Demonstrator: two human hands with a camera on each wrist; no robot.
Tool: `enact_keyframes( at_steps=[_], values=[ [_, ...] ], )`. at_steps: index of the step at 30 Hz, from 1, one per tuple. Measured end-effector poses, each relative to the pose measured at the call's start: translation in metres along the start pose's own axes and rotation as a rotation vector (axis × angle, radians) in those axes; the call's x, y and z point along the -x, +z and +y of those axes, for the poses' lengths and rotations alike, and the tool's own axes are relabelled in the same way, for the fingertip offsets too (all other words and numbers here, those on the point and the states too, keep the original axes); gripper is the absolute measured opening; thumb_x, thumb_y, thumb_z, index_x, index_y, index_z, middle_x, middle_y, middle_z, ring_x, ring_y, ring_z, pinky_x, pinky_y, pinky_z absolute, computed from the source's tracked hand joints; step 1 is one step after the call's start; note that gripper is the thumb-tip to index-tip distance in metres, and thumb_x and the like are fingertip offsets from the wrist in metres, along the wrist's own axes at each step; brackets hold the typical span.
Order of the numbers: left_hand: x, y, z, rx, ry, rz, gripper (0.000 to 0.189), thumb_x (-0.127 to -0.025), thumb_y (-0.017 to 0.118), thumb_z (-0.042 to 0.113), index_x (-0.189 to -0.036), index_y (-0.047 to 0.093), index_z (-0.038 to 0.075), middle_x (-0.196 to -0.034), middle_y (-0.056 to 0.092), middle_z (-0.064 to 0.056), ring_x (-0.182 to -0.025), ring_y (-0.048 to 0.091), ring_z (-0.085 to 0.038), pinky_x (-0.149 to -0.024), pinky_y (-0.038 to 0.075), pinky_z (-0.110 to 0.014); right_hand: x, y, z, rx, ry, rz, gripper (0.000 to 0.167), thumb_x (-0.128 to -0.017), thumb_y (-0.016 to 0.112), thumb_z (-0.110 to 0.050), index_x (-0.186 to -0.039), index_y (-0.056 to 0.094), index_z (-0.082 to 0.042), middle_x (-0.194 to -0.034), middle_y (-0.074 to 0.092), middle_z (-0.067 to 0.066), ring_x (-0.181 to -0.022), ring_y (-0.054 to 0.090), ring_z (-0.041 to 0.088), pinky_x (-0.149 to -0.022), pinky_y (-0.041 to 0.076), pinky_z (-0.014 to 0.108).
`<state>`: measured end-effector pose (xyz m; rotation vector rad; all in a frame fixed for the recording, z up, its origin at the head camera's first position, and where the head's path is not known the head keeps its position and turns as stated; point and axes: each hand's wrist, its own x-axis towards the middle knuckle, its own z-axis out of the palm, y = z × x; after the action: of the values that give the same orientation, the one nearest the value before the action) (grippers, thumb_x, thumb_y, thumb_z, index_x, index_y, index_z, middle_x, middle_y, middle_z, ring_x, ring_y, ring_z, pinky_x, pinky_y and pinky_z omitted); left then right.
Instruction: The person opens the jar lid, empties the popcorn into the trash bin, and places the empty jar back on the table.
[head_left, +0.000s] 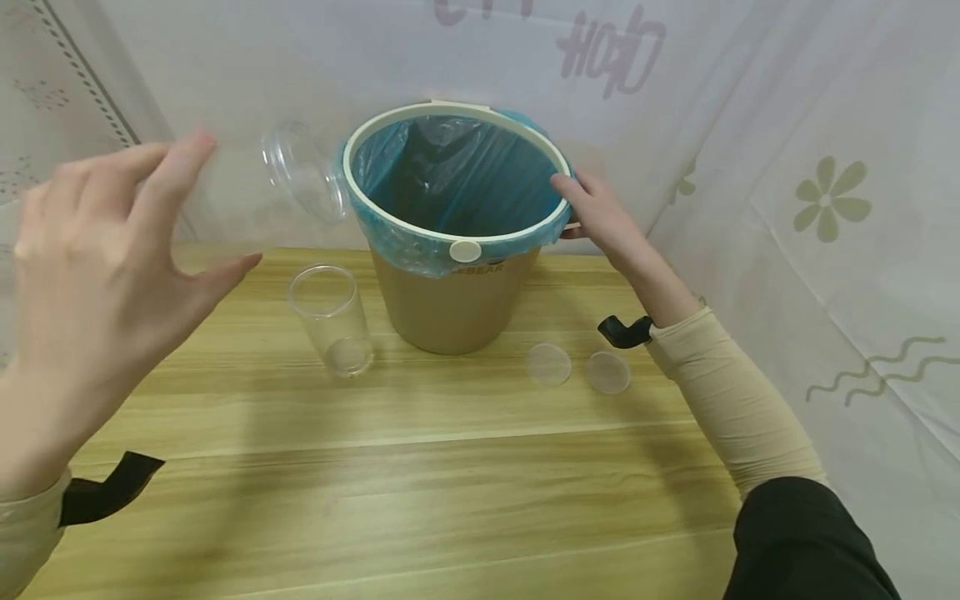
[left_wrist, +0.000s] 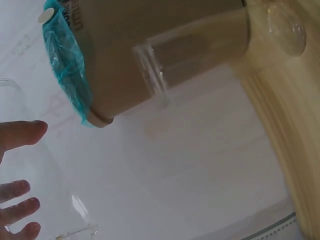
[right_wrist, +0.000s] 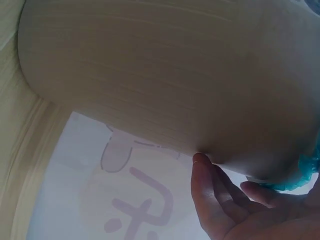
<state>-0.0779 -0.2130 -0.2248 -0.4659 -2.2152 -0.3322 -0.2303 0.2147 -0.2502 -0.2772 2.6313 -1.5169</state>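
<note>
My left hand (head_left: 97, 242) is raised at the left with thumb and fingers spread apart, gripping nothing. A clear plastic jar (head_left: 303, 171) hangs tilted in the air between that hand and the bin, clear of the fingers in the head view. Beyond the fingers, the left wrist view shows this see-through jar (left_wrist: 55, 185) faintly. My right hand (head_left: 600, 212) grips the right rim of a brown trash bin (head_left: 450, 308), thumb over the rim and fingers outside. A blue bag (head_left: 382, 237) lines the bin. A second clear jar (head_left: 330, 321) stands uncapped on the table, left of the bin.
Two round translucent discs (head_left: 549, 364) lie on the wooden table (head_left: 420, 492) in front of the bin, toward the right. Behind the bin hangs a pale printed cloth (head_left: 247, 67), with another cloth side (head_left: 847, 292) on the right.
</note>
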Motion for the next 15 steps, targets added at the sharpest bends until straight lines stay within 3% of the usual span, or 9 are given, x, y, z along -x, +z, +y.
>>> enact_keyframes(
  at_steps=[8,11,15],
  values=[
    [0.025,0.011,0.003,0.057,-0.084,0.051,0.091,-0.065,0.088,0.017,-0.148,0.05,0.016,-0.133,0.063,-0.027,-0.114,0.055,-0.053,-0.084,0.039,-0.066,0.003,-0.004,0.004,-0.013,-0.005,0.018,0.06,-0.105,0.042,-0.057,-0.146,0.052,-0.014,-0.121,0.07,0.011,-0.095,0.074,0.012,-0.097,0.06,0.042],
    [0.035,0.012,0.001,0.08,-0.125,0.013,0.089,-0.07,0.082,0.024,-0.15,0.046,0.015,-0.132,0.062,-0.03,-0.11,0.054,-0.054,-0.083,0.04,-0.065,0.005,-0.005,0.005,-0.019,-0.012,0.017,0.06,-0.106,0.041,-0.056,-0.144,0.053,-0.012,-0.112,0.069,0.004,-0.095,0.073,0.015,-0.095,0.061,0.039],
    [0.048,0.014,-0.001,0.132,-0.243,-0.053,0.092,-0.071,0.079,0.03,-0.154,0.041,0.016,-0.135,0.059,-0.029,-0.115,0.053,-0.053,-0.085,0.041,-0.067,0.01,-0.005,0.008,-0.008,-0.018,0.027,0.057,-0.107,0.04,-0.055,-0.143,0.053,-0.012,-0.11,0.066,-0.002,-0.097,0.072,0.014,-0.092,0.061,0.035]
  ],
)
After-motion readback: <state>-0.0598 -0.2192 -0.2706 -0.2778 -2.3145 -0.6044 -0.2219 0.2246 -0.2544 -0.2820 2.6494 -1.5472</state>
